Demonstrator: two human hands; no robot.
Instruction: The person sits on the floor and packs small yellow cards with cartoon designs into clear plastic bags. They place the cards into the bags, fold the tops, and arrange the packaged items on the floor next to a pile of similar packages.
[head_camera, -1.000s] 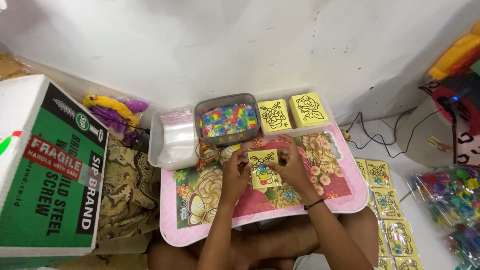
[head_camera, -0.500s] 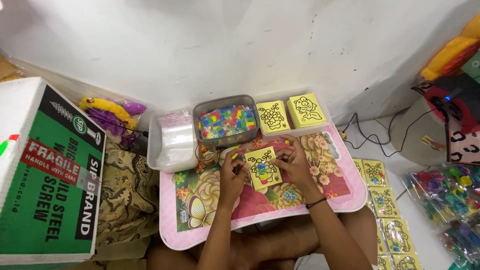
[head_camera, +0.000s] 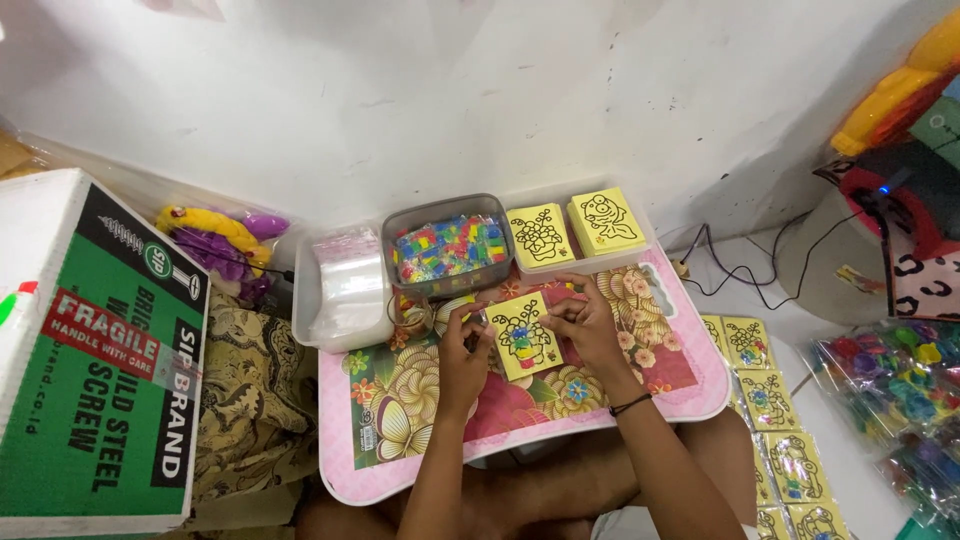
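The yellow card (head_camera: 524, 335) with a black line drawing lies flat on the flowered pink tray table (head_camera: 420, 400), just in front of the grey tub of coloured pieces (head_camera: 448, 248), and it sits squarely between the two hands. The left hand (head_camera: 462, 345) closes on the card's left edge, fingers curled and thumb pinching, and something small and dark shows at its fingertips, though I cannot tell what it is. The right hand (head_camera: 585, 325) grips the card's upper right corner, fingers bent over the top. The card is tilted, its long axis leaning from lower left to upper right, so the upper end points toward the tub and the lower end toward the person's lap. Both hands touch it, so neither is nearer. Beyond the tub to the right, two more yellow cards (head_camera: 570, 228) rest in a white tray; to the tub's left stands a clear box of plastic bags (head_camera: 345, 280). Compared with the picture half a second ago, the card and both hands sit in nearly the same place before the tub; the right hand's fingers have closed in a little toward the top corner.
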